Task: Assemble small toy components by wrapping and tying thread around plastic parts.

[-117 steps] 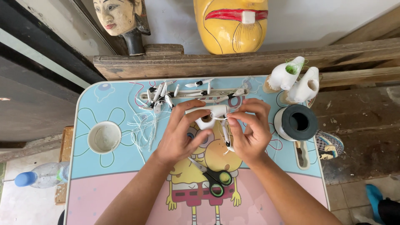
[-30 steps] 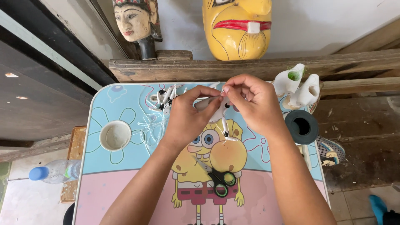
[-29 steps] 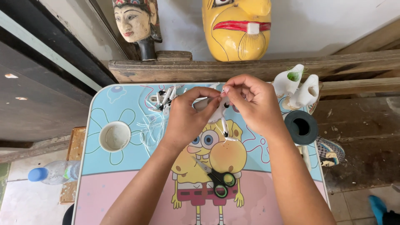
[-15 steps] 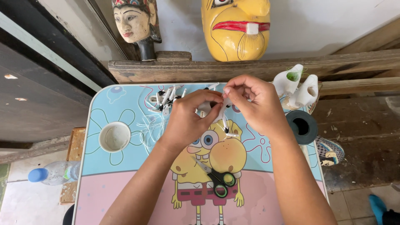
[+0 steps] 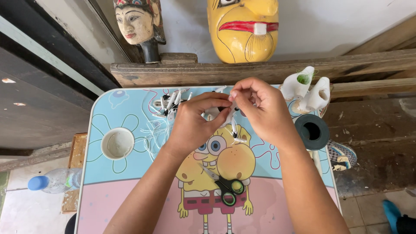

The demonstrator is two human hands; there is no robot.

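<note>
Head view, looking down on a small table (image 5: 130, 203) whose top is printed in pale blue and pink with a yellow cartoon figure at its middle. All places are given relative to that table.

Hands. The left hand (image 5: 193, 121) and right hand (image 5: 260, 110) meet over the far middle of the table, fingertips close together and pinched on a small white piece (image 5: 229, 115) held between them. The piece is mostly hidden by the fingers; a thin white part hangs down from it toward the near edge, so its visible long axis runs roughly far-to-near. Its exact shape cannot be told.

On the table. A heap of white parts (image 5: 171, 104) with dark bits lies at the far edge, just left of the hands, with loose white thread (image 5: 154, 134) trailing from it. A round white cup (image 5: 117, 143) stands near the left edge. Scissors (image 5: 225, 184) with black and green handles lie at the near middle, blades pointing toward the far left. A black roll of tape (image 5: 313, 131) sits at the right edge; two white bottles (image 5: 307, 89), one with a green patch, stand at the far right corner.

Beyond the table. A wooden ledge (image 5: 195, 71) carries a yellow mask (image 5: 242, 28) with red lips and a carved painted head (image 5: 138, 24). A clear bottle with a blue cap (image 5: 52, 181) lies on the floor to the left.
</note>
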